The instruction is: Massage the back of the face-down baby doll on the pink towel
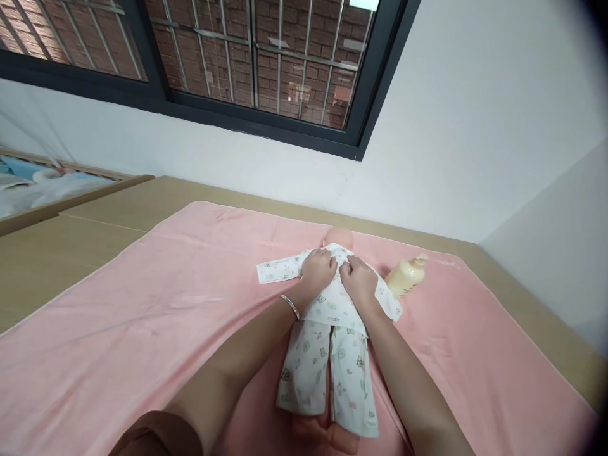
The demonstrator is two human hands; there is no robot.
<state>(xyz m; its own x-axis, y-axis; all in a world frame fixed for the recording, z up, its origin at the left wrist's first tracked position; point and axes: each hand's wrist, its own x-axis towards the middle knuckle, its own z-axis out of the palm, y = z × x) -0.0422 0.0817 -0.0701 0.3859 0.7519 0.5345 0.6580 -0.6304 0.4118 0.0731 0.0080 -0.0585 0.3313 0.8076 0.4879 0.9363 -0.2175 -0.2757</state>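
A baby doll [340, 237] lies stretched out, its bald head toward the wall and its feet toward me. It wears a white printed shirt [335, 305] and matching trousers [306, 364]. My left hand [318, 271], with a bracelet [290, 306] at the wrist, is on the upper chest, its curled fingers closed on the shirt. Beside it, across a small gap, my right hand [360, 278] is likewise closed on the cloth. The fingertips are partly hidden. One sleeve [277, 270] reaches out to the left; the other [388, 301] slants down to the right.
A pink sheet [156, 304] covers much of the wooden surface [99, 218]. Right of the doll lies a bottle with pale yellow contents [406, 275]. Behind are a white wall [266, 174] and a dark-framed window [266, 123] with bars. At the far left is a wooden-edged compartment holding plastic-wrapped things [52, 190].
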